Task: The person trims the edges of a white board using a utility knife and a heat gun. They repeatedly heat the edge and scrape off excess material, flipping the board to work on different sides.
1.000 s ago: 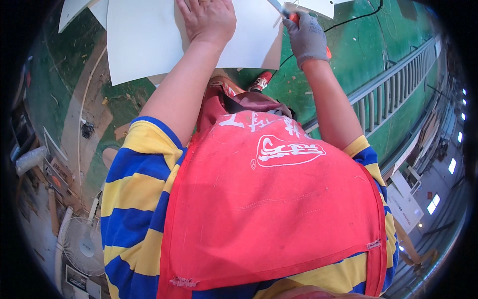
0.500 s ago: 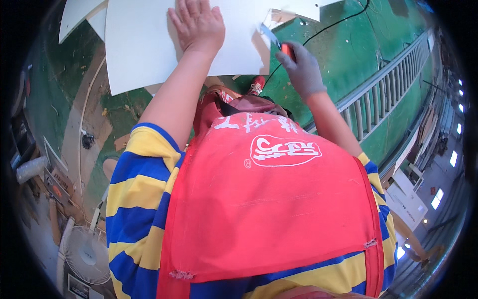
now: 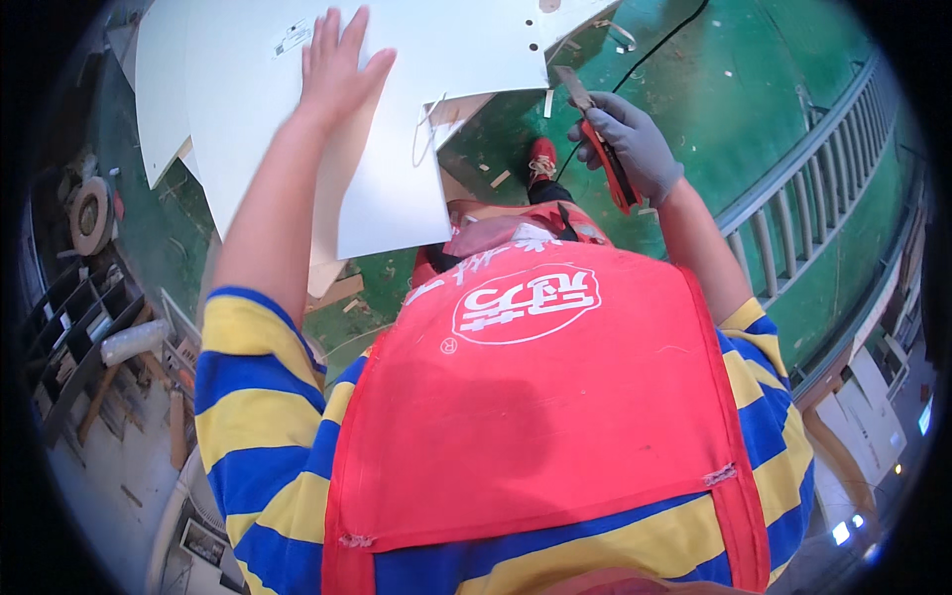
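My bare left hand (image 3: 342, 77) lies flat with fingers spread on a large white panel (image 3: 233, 114). Beside that palm, a smaller white piece (image 3: 397, 203) extends toward me, with a thin pale strip (image 3: 424, 134) curling at its right edge. In a grey glove, my right hand (image 3: 643, 147) grips a utility knife (image 3: 615, 171) with a red and black handle. Its metal blade is out and points up and left, apart from the smaller piece and close to the large panel's right edge.
A metal ladder (image 3: 793, 213) lies on the green floor (image 3: 714, 109) at right. A black cable (image 3: 659, 45) runs across the floor, and small scraps are scattered there. A roll of tape-like band (image 3: 91, 215) and a divided rack (image 3: 74, 317) stand at far left.
The knife has come away from the white edge and turned more upright in my right hand. My left hand sits further left on the panel, and the whole view has shifted.
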A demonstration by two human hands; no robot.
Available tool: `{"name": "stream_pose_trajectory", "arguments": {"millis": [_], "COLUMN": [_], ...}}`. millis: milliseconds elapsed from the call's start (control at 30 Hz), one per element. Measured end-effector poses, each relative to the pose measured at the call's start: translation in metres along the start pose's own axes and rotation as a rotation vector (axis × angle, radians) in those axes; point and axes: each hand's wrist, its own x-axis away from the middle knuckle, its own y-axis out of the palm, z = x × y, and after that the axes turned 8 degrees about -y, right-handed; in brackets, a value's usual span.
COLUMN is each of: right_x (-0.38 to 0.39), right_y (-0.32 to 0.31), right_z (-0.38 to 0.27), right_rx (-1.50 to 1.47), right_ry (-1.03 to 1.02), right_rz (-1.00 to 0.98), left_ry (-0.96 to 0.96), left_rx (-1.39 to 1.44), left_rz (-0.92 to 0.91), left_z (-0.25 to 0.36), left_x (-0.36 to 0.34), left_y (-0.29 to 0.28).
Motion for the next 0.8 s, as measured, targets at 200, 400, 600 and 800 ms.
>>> {"name": "stream_pose_trajectory", "arguments": {"millis": [200, 400, 600, 800], "right_x": [-0.012, 0.005, 0.012, 0.016], "right_y": [0.033, 0.046, 0.051, 0.051], "right_z": [-0.013, 0.014, 0.014, 0.0], "right_rx": [0.141, 0.2, 0.147, 0.05], "right_ry": [0.032, -0.027, 0.076, 0.122], "right_rz": [-0.189, -0.086, -0.03, 0.006], "left_ry": [-0.041, -0.025, -0.041, -0.062], "left_rx": [-0.21, -0.349, -0.426, -0.428], "left_rz": [-0.453, -0.584, -0.633, -0.677], "left_z": [0.017, 0.031, 0.044, 0.058], "left_x": [-0.067, -0.08, -0.087, -0.094], "left_y": [-0.051, -0.069, -0.069, -0.07]}}
